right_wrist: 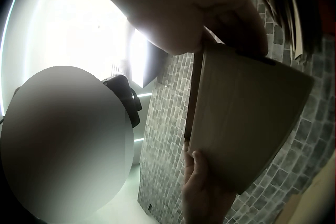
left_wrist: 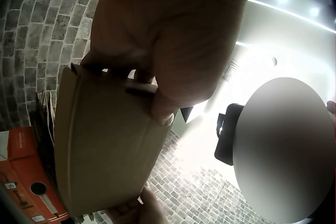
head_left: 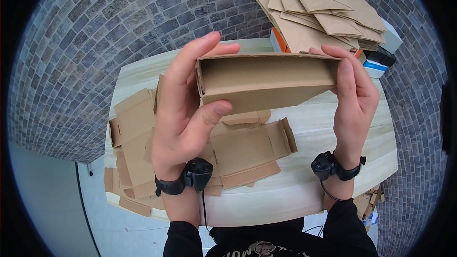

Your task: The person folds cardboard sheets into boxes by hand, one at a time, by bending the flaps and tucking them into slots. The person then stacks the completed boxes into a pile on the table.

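A brown cardboard box [head_left: 271, 96] is held up above the table, its long open side showing a bare inside in the head view. My left hand [head_left: 178, 114] grips the left end, thumb on the near face and fingers round the far side. At the other end, my right hand [head_left: 354, 100] pinches the corner between thumb and fingers. The left wrist view shows a broad flat face of the box [left_wrist: 107, 145] below the left hand [left_wrist: 163, 40]. In the right wrist view, the box [right_wrist: 249, 111] spans between both hands.
Flattened cardboard box blanks [head_left: 245, 147] overlap across the left and middle of the table [head_left: 314, 135]. At the back right, a pile of brown folded paper or card [head_left: 309, 14] lies on several boxes, one of them orange [left_wrist: 31, 171]. A brick-patterned wall [head_left: 143, 14] stands behind.
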{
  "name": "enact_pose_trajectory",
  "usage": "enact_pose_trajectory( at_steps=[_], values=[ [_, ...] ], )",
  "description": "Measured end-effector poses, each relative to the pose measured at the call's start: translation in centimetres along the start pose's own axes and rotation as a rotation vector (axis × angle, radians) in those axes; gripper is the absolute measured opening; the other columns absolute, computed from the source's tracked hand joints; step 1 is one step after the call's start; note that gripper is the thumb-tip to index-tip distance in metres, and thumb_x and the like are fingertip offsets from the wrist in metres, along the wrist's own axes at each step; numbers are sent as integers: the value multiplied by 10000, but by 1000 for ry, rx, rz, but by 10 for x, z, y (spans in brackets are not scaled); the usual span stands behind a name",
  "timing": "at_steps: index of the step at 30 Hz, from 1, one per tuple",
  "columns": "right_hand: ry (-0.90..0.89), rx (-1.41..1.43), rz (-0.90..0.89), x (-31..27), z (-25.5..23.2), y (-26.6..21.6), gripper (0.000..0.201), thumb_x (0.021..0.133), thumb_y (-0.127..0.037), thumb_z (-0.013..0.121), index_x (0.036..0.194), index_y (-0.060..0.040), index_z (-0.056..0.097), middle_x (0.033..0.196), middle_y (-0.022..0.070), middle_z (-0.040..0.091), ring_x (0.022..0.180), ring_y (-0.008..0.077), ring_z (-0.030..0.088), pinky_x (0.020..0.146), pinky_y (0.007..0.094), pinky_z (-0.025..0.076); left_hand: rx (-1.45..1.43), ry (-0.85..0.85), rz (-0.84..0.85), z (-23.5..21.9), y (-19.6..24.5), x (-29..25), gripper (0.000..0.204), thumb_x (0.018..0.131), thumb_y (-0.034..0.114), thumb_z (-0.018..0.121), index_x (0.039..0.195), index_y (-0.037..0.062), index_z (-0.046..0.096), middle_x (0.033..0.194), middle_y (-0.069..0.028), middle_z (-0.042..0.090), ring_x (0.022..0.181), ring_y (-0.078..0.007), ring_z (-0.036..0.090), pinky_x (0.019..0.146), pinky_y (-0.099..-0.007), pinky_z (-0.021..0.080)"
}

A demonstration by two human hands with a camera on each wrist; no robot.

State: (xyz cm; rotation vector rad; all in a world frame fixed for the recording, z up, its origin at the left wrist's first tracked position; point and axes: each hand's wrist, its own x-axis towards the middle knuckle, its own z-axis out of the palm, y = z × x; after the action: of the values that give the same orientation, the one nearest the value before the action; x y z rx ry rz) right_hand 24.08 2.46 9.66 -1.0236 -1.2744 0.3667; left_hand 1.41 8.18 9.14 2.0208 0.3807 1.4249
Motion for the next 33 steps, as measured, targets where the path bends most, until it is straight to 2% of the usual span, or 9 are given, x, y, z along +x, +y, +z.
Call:
enact_pose_trajectory(
  at_steps=[6, 8, 9, 12, 17, 24, 28, 30, 33],
  values=[
    [-40, 22, -33, 1, 0, -2, 284, 992, -139, 469, 1145, 50, 615, 1042, 123, 675, 955, 134, 615, 831, 232, 469, -45, 28, -10, -3, -3, -1, 648, 888, 349, 644, 1383, 73, 329, 1271, -241, 535, 1151, -286, 546, 980, -405, 424],
    [-134, 59, -43, 3, -6, -1, 289, 986, -135, 479, 1162, 54, 610, 1054, 129, 671, 982, 136, 606, 840, 226, 461, -113, 20, 89, -6, -7, 0, 464, 926, 149, 589, 1319, 15, 383, 1263, -189, 534, 1116, -234, 546, 962, -355, 426],
    [-134, 60, -42, 4, -8, -1, 289, 986, -135, 479, 1162, 54, 610, 1054, 129, 671, 982, 136, 606, 840, 226, 461, -113, 20, 88, -7, -8, 0, 464, 926, 149, 589, 1319, 15, 383, 1263, -189, 534, 1116, -234, 546, 962, -355, 426],
    [-267, 41, -114, 4, -11, -4, 281, 965, -97, 508, 1188, 50, 597, 1100, 120, 654, 1001, 137, 595, 844, 227, 455, -167, 79, 24, -9, -8, -2, 385, 942, 160, 574, 1273, 36, 421, 1212, -154, 554, 1061, -201, 556, 925, -329, 440],
    [-361, 111, 4, -1, -6, -5, 319, 917, -20, 552, 1232, 31, 567, 1151, 83, 614, 963, 127, 587, 853, 235, 447, -194, 173, -131, -11, -1, -4, 278, 952, 146, 566, 1205, 60, 490, 1134, -84, 567, 992, -138, 554, 866, -273, 445],
    [-393, 108, 37, 2, -10, -9, 293, 923, -17, 517, 1211, 15, 566, 1126, 90, 610, 992, 122, 568, 844, 242, 447, -200, 153, -174, -7, 11, -7, 249, 944, 116, 573, 1176, 56, 504, 1104, -50, 566, 960, -107, 541, 854, -255, 436],
    [-339, 151, 79, -4, 1, -13, 293, 914, 8, 513, 1204, 10, 556, 1110, 76, 600, 999, 121, 561, 837, 239, 447, -212, 126, -317, 3, 31, -11, 235, 929, 79, 577, 1155, 54, 519, 1126, -42, 544, 989, -104, 527, 868, -259, 431],
    [-362, 175, 118, -2, -5, -14, 292, 899, 34, 513, 1184, 7, 570, 1116, 75, 596, 998, 124, 560, 837, 249, 452, -24, 107, -393, 7, 39, -13, 265, 905, 53, 589, 1160, 65, 519, 1114, -37, 539, 988, -117, 533, 878, -268, 432],
    [-383, 163, 108, -5, -6, -14, 298, 859, 64, 530, 1142, 1, 602, 1102, 107, 607, 983, 157, 580, 834, 264, 460, 61, -62, -481, -2, 49, -14, 420, 851, 45, 642, 1255, 62, 529, 1183, -66, 576, 1065, -147, 542, 916, -276, 432]
  ],
)
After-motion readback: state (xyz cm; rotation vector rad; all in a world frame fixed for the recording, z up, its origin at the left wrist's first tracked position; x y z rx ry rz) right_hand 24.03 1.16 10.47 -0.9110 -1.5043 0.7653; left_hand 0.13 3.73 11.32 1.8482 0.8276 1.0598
